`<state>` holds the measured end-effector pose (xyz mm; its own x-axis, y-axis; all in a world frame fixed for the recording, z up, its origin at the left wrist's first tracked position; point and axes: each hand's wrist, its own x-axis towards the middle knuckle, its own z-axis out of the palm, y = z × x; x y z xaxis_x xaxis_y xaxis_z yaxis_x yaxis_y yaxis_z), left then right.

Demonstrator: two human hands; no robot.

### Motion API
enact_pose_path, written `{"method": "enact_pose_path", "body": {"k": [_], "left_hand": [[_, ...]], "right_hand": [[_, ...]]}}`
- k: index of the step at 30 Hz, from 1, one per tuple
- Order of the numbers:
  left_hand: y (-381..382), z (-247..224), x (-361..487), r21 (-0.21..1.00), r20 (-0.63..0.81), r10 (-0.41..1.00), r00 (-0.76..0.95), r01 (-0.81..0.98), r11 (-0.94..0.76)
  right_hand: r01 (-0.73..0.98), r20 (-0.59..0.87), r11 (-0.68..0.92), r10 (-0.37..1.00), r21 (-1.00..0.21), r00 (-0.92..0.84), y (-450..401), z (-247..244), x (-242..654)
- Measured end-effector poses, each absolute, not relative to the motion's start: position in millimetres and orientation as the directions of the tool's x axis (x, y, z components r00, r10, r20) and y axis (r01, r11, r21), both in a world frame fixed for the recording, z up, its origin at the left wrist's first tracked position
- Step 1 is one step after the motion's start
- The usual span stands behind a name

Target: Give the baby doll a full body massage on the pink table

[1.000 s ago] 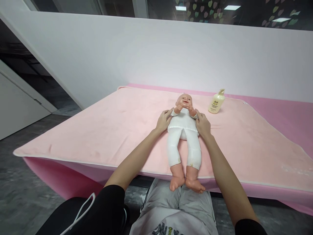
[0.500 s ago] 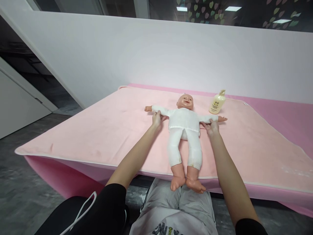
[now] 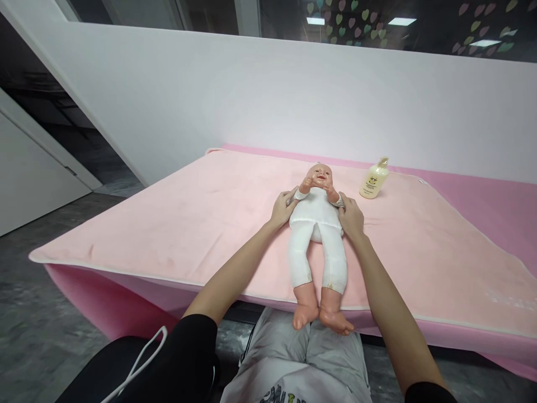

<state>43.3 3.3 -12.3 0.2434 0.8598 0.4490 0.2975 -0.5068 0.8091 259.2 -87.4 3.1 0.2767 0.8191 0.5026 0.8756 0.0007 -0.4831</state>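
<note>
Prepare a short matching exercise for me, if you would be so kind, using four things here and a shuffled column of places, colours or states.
1. baby doll
2. pump bottle
3. left hand
4. blanket

A. pale yellow
B. pink, spread under the baby doll
C. on its back, arms bent inward
D. at the baby doll's sleeve

1-C; 2-A; 3-D; 4-B

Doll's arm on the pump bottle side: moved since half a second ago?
Yes. Judged against the pump bottle, the doll's arm has swung inward over its chest, away from the bottle.
</note>
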Motion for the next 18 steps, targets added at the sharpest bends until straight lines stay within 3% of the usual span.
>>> {"method": "enact_pose_path", "body": {"k": [3, 5, 7, 10, 14, 18], "left_hand": [[3.9, -12.7, 43.3, 0.831, 0.449, 0.863, 0.232, 0.247, -0.498], [5.2, -13.4, 44.3, 0.888, 0.415, 0.888, 0.197, 0.123, -0.442], [6.9, -13.2, 45.2, 0.940, 0.342, 0.925, 0.164, -0.058, -0.337], [9.6, -10.2, 44.5, 0.950, 0.175, 0.980, 0.089, -0.275, -0.145], [13.1, -4.9, 39.9, 0.914, 0.002, 0.999, -0.046, -0.404, -0.020], [14.8, -3.5, 38.5, 0.901, -0.002, 0.998, -0.056, -0.434, -0.022]], "right_hand": [[0.834, 0.496, 0.006, 0.806, -0.552, 0.322, -85.3, 1.5, 260.5], [0.751, 0.486, 0.043, 0.786, -0.659, 0.382, -81.3, -2.8, 263.8], [0.593, 0.433, 0.071, 0.753, -0.802, 0.495, -76.5, -8.3, 268.6], [0.231, 0.211, 0.065, 0.692, -0.971, 0.691, -70.8, -14.4, 277.4], [-0.198, -0.096, 0.090, 0.639, -0.976, 0.763, -69.1, -13.4, 286.9], [-0.279, -0.137, 0.118, 0.653, -0.953, 0.745, -69.1, -11.9, 290.3]]}}
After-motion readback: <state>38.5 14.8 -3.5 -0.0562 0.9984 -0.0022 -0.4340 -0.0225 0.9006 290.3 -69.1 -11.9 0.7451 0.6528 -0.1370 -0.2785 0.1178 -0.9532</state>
